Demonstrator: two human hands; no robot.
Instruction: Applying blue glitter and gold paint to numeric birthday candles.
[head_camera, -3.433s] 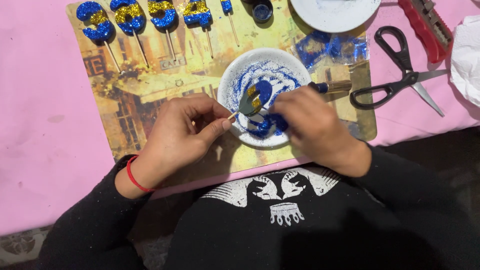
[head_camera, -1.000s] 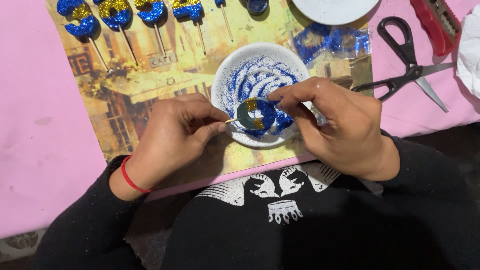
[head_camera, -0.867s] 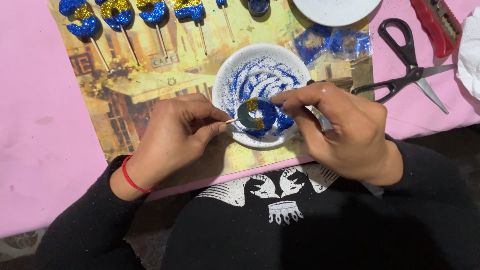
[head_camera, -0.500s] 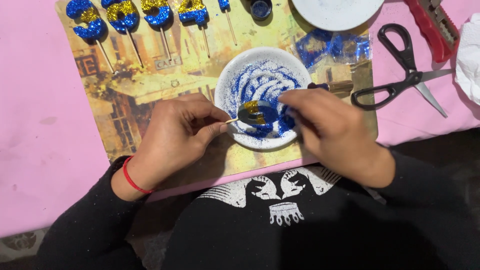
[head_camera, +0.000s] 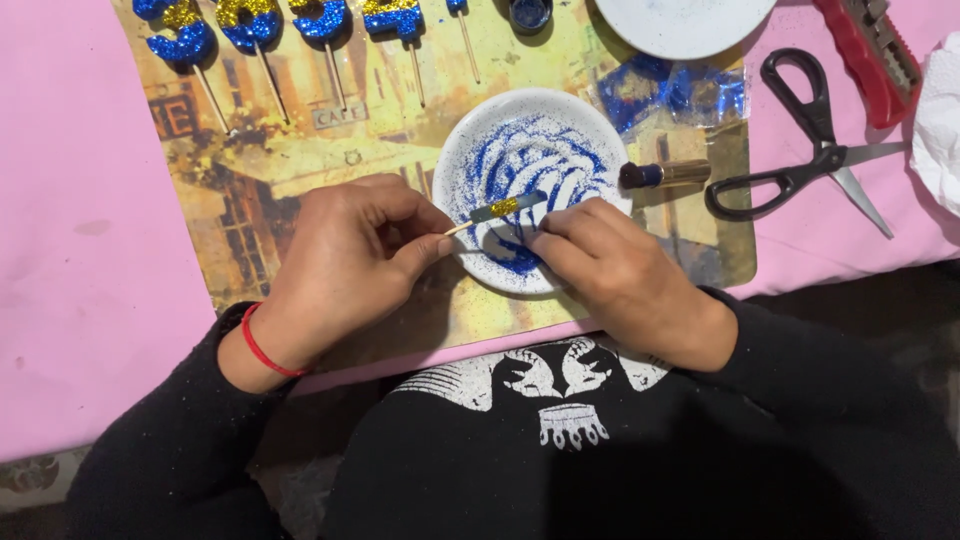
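My left hand (head_camera: 345, 262) pinches a thin wooden stick (head_camera: 460, 228) between thumb and forefinger. The stick carries a small flat shape (head_camera: 507, 207) coated in gold and blue glitter, held low over a white plate (head_camera: 470, 140) strewn with blue glitter. My right hand (head_camera: 622, 275) rests at the plate's near right rim. Its fingers are bunched, with the tips down in the heap of blue glitter (head_camera: 515, 255) just under the shape. Whether they hold any glitter is hidden.
A gold-ferruled brush (head_camera: 668, 175) lies right of the plate on a picture placemat (head_camera: 290, 160). Several glittered shapes on sticks (head_camera: 255, 25) line its far edge. Black scissors (head_camera: 800, 165), a red cutter (head_camera: 868, 50), a glitter bag (head_camera: 672, 90), another white plate (head_camera: 685, 22) and a tissue (head_camera: 940, 120) lie around.
The right hand has come down off the glittered shape, and its fingertips now sit in the plate's glitter. The shape on the stick has turned and shows more edge-on. The left hand stays put.
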